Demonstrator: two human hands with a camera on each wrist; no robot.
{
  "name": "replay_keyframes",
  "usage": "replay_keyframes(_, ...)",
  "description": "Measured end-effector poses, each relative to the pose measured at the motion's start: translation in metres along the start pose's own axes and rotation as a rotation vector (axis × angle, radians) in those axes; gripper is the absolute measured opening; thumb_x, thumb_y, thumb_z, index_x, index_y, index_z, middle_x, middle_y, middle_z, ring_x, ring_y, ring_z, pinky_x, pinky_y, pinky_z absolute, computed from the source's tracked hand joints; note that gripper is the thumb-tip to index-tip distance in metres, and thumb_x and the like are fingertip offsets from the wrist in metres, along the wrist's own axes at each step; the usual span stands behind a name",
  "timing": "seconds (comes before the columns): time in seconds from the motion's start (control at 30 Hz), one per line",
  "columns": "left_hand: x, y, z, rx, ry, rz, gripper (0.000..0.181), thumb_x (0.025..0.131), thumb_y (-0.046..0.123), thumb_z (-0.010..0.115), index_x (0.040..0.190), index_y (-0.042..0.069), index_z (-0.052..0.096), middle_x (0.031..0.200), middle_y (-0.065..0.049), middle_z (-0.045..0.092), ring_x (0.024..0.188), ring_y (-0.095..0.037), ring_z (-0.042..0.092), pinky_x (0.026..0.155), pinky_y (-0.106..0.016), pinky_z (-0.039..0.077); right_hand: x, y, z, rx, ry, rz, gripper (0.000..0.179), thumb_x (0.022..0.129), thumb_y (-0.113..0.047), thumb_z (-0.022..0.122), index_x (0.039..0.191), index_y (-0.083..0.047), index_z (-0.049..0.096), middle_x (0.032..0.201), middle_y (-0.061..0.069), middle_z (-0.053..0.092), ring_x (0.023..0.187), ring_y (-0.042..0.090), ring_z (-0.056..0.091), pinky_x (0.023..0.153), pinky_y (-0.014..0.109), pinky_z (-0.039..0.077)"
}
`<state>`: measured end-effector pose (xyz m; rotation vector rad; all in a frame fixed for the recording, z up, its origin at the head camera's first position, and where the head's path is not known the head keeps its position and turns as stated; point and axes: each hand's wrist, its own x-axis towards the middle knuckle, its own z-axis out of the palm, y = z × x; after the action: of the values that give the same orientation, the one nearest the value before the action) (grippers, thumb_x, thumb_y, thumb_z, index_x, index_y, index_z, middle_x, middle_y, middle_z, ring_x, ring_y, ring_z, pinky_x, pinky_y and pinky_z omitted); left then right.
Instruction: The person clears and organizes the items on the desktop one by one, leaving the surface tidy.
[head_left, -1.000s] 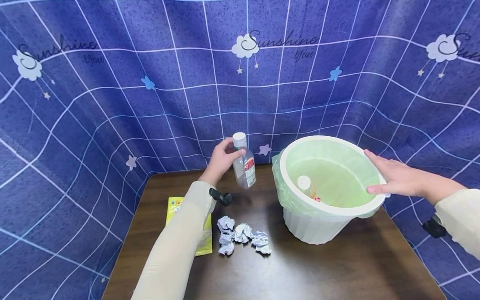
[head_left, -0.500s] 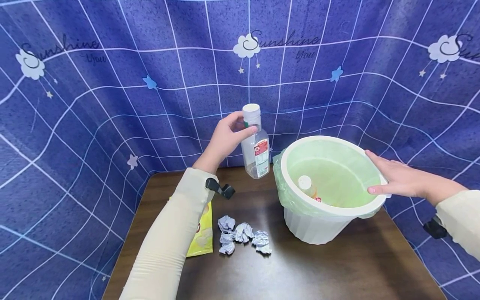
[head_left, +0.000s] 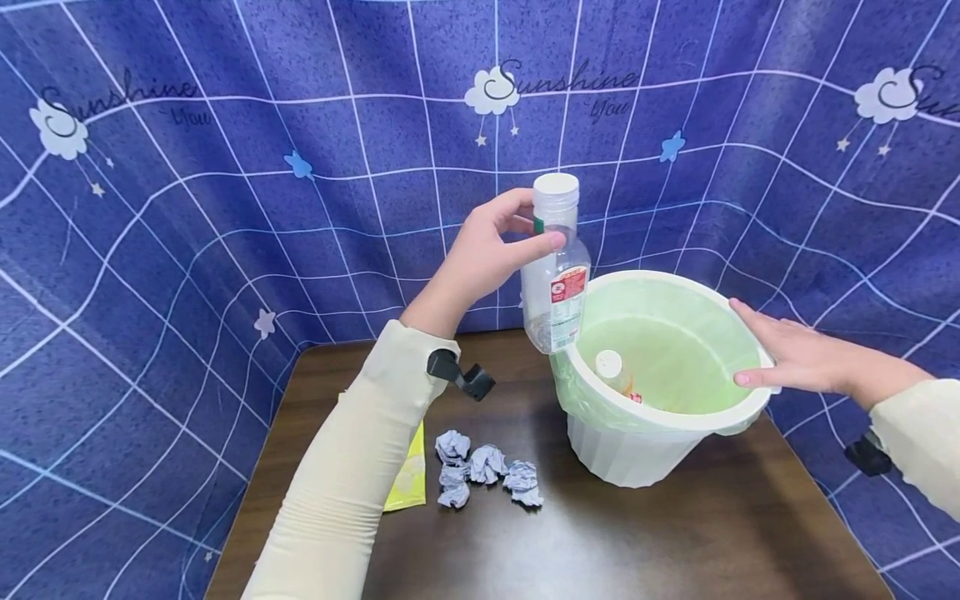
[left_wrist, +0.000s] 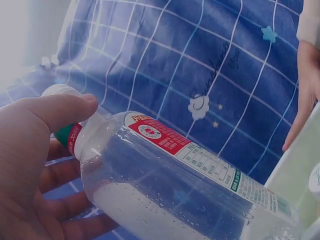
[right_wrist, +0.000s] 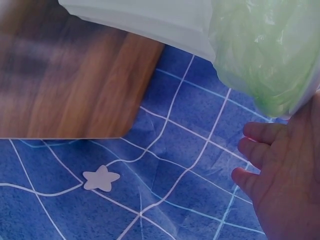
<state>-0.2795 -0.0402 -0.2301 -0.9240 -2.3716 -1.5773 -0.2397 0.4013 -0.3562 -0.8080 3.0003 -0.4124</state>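
My left hand (head_left: pixel 495 246) pinches a clear plastic bottle (head_left: pixel 558 287) by its neck, just under the white cap. The bottle is tilted slightly, its base beside the left rim of the white bin (head_left: pixel 626 454). A red and white label (left_wrist: pixel 175 145) runs along its side, and droplets cling to the inside in the left wrist view. My right hand (head_left: pixel 802 350) rests on the bin's right rim with fingers spread and the thumb over the edge. In the right wrist view, several fingers (right_wrist: pixel 260 132) extend loosely outside the bin. A green liner (head_left: pixel 675 350) covers the bin's inside.
Another white-capped bottle (head_left: pixel 611 371) leans inside the bin at the left. Several crumpled paper balls (head_left: pixel 487 465) lie on the brown table (head_left: pixel 585 542). A yellow packet (head_left: pixel 408 479) is partly hidden under my left forearm. A blue gridded curtain (head_left: pixel 375 125) hangs behind.
My left hand has lifted the bottle from low over the table and carried it up and right to the bin's left rim. My right hand has stayed in place.
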Motion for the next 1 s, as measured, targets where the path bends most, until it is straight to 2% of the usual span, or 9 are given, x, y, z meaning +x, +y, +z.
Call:
replay_keyframes(0.17,0.002,0.010,0.013,-0.021,-0.039,-0.007,0.045,0.090,0.032,0.077,0.131,0.018,0.064,0.121,0.004,0.066,0.107,-0.016,0.062,0.083,-0.037,0.056,0.001,0.004,0.001,0.026,-0.002,0.002,0.109,0.080,-0.035,0.078,0.155,0.012,0.015,0.146,0.039,0.041,0.127,0.052,0.050,0.096,0.067,0.043)
replay_keyframes(0.5,0.006,0.012,0.039,-0.041,-0.115,-0.002,0.046,0.090,0.030,0.076,0.131,0.015,0.063,0.116,0.001,0.067,0.104,-0.017,0.062,0.078,-0.036,0.058,0.000,0.007,0.003,0.054,-0.013,0.029,0.110,0.081,-0.037,0.078,0.157,0.009,0.011,0.147,0.038,0.040,0.128,0.053,0.048,0.097,0.069,0.042)
replay_keyframes(0.77,0.007,0.010,0.053,-0.069,-0.123,0.008,0.044,0.091,0.029,0.076,0.131,0.015,0.063,0.120,0.002,0.066,0.103,-0.016,0.063,0.080,-0.035,0.057,-0.001,0.003,0.002,0.053,-0.006,0.033,0.108,0.080,-0.035,0.078,0.155,0.011,0.015,0.148,0.039,0.039,0.129,0.054,0.046,0.099,0.069,0.040)
replay_keyframes(1.0,0.011,0.008,0.073,-0.064,-0.140,-0.005,0.045,0.090,0.031,0.076,0.131,0.018,0.062,0.122,0.006,0.065,0.106,-0.012,0.062,0.086,-0.031,0.054,-0.001,0.004,0.002,0.062,-0.010,0.046,0.109,0.081,-0.035,0.077,0.157,0.009,0.014,0.151,0.038,0.035,0.133,0.055,0.041,0.101,0.070,0.038)
